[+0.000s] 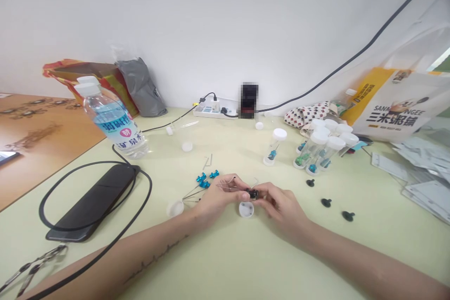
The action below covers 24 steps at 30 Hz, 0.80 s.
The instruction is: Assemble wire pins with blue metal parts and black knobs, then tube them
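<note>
My left hand (218,195) and my right hand (277,203) meet at the middle of the pale yellow table (225,253). Both pinch a small black part (251,193) between their fingertips. Thin metal wires (227,183) stick out from my left fingers. A white cap (246,209) lies just under the hands. Small blue parts (205,179) and more thin wires lie just left of my left hand. Another white cap (175,208) rests beside my left wrist.
Several clear white-capped tubes (323,150) stand at the right, one tube (274,146) apart; three black parts (326,202) lie nearby. A water bottle (111,119), black phone (93,201) with looped cable, power strip (213,110), bags and papers (418,183) ring the table.
</note>
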Available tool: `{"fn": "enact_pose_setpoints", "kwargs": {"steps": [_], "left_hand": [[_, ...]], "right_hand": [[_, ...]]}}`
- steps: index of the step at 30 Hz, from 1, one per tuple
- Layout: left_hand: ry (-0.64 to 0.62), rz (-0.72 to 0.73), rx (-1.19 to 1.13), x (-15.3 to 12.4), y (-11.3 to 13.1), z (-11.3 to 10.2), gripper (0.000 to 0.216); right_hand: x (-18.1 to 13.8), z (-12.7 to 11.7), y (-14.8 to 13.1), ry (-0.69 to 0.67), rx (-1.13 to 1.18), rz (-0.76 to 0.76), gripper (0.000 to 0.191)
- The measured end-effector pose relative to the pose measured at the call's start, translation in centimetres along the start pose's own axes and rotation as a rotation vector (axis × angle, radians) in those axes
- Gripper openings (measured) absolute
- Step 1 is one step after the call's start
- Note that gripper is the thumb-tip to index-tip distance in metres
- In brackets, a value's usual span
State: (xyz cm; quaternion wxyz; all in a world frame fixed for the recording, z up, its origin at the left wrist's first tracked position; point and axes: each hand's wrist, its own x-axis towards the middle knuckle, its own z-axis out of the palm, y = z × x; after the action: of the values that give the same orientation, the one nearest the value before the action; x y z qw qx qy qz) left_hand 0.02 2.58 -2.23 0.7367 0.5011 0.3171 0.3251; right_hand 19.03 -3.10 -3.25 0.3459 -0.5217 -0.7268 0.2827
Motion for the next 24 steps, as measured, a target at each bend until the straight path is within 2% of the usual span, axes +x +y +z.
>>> {"fn": "enact_pose_setpoints", "kwargs": {"steps": [11,15,19,21,24], "left_hand": [[0.03,0.048,0.113,-0.3,0.2,0.2,0.019],[0.003,0.082,0.163,-0.7,0.6,0.5,0.021],[-0.094,0.084,0.285,-1.2,0.9,0.7,0.023],[-0.121,0.154,0.436,-1.4,0.8,0.8,0.029],[-0.093,0.314,0.636,-1.7,0.6,0.9,0.035]], "right_hand": [[-0.2,0.2,0.3,0.011,-0.018,0.003,0.014],[-0.5,0.1,0.5,0.052,-0.038,-0.136,0.015],[-0.7,0.2,1.0,0.082,-0.131,-0.301,0.016],[-0.7,0.2,1.0,0.074,-0.173,-0.362,0.016],[-0.6,0.2,0.9,0.034,-0.182,-0.424,0.013]]}}
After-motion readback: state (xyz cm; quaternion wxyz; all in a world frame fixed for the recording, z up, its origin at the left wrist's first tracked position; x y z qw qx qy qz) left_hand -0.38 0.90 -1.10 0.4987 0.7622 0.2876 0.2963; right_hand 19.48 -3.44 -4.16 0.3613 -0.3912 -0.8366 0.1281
